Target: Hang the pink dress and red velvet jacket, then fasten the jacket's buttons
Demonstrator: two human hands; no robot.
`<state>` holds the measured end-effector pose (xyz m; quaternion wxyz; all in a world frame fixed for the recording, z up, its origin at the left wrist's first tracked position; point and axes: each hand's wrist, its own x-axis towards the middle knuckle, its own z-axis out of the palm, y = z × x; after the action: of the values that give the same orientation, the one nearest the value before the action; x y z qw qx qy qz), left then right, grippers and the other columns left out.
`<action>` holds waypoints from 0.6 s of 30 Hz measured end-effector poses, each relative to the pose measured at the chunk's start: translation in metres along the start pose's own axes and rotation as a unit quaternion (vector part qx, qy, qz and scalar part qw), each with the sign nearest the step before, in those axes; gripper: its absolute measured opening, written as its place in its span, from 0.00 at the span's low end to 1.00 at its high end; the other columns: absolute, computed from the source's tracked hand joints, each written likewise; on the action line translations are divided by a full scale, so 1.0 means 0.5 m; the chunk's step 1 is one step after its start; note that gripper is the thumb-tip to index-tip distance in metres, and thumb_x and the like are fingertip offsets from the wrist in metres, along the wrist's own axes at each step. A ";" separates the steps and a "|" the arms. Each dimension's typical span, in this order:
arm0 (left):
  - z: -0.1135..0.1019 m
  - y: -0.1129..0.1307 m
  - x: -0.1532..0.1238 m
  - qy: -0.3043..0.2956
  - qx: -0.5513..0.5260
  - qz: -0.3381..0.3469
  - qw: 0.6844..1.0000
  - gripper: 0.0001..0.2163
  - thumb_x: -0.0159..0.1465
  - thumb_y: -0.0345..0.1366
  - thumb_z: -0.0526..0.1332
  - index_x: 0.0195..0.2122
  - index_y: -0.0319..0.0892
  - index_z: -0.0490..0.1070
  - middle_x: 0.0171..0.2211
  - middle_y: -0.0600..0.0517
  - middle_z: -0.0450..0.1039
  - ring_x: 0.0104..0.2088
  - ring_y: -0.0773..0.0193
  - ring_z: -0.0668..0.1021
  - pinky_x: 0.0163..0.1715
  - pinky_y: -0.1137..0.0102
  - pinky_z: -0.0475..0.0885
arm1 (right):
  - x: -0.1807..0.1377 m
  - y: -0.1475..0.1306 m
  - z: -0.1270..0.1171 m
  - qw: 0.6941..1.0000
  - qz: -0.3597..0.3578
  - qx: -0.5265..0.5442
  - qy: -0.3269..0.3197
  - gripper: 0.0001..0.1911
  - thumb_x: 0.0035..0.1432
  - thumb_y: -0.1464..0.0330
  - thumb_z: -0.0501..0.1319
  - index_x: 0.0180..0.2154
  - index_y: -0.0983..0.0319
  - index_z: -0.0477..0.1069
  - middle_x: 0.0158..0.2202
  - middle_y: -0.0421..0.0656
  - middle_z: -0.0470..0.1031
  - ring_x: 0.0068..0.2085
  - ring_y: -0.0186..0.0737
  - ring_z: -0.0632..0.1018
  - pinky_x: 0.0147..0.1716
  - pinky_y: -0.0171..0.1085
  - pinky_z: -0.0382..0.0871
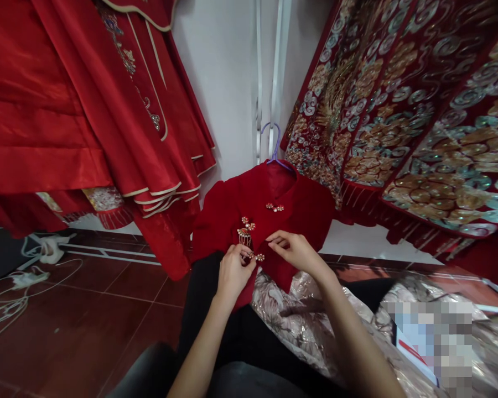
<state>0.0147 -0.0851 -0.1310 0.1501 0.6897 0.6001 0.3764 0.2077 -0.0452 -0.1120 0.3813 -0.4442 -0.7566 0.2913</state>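
Note:
A red jacket point(228, 204) hangs in front of me on a purple hanger point(278, 145). Thumb and fingers of my left hand point(235, 272) are closed on the lower beaded frog button point(259, 257) at the jacket's front. Just above that hand lies a gold fan-shaped ornament point(244, 235) with dangling tassels. Another beaded frog button point(275, 208) sits near the collar. To the right, my right hand point(292, 249) is pinched in front of the jacket; whatever its fingertips hold, if anything, is too small to make out.
Red garments point(120, 110) hang at left, and a heavily embroidered fringed garment point(398, 127) at right. Shiny patterned fabric point(299, 315) lies by my lap, with a partly blurred screen point(417, 354) on it. White cables point(20, 293) trail over the tiled floor point(91, 320).

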 end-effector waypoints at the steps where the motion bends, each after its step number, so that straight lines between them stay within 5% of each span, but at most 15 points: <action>1: 0.001 0.003 -0.002 -0.001 0.022 0.006 1.000 0.06 0.56 0.33 0.63 0.36 0.44 0.71 0.33 0.52 0.71 0.31 0.66 0.75 0.33 0.72 0.69 | -0.002 -0.003 -0.008 1.000 0.002 -0.005 0.000 0.09 0.57 0.66 0.59 0.38 0.60 0.74 0.33 0.41 0.79 0.33 0.37 0.79 0.35 0.35 0.73; 10: 0.024 0.003 -0.013 -0.010 0.149 0.016 0.989 0.05 0.62 0.36 0.58 0.39 0.45 0.71 0.37 0.50 0.68 0.41 0.60 0.72 0.37 0.70 0.68 | -0.017 0.015 0.009 0.981 0.073 -0.066 -0.166 0.09 0.53 0.65 0.62 0.37 0.60 0.74 0.30 0.42 0.80 0.32 0.39 0.80 0.32 0.34 0.70; 18: 0.025 0.005 -0.013 -0.013 0.161 0.020 0.987 0.05 0.63 0.37 0.59 0.38 0.45 0.71 0.36 0.50 0.69 0.41 0.59 0.71 0.36 0.69 0.68 | -0.005 0.036 0.039 0.982 0.060 -0.091 -0.154 0.09 0.56 0.62 0.60 0.37 0.61 0.70 0.33 0.42 0.80 0.34 0.39 0.80 0.31 0.32 0.68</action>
<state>0.0249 -0.0886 -0.1399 0.0375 0.7219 0.6366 0.2685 0.2003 -0.0417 -0.1376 0.2000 -0.4718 -0.8015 0.3082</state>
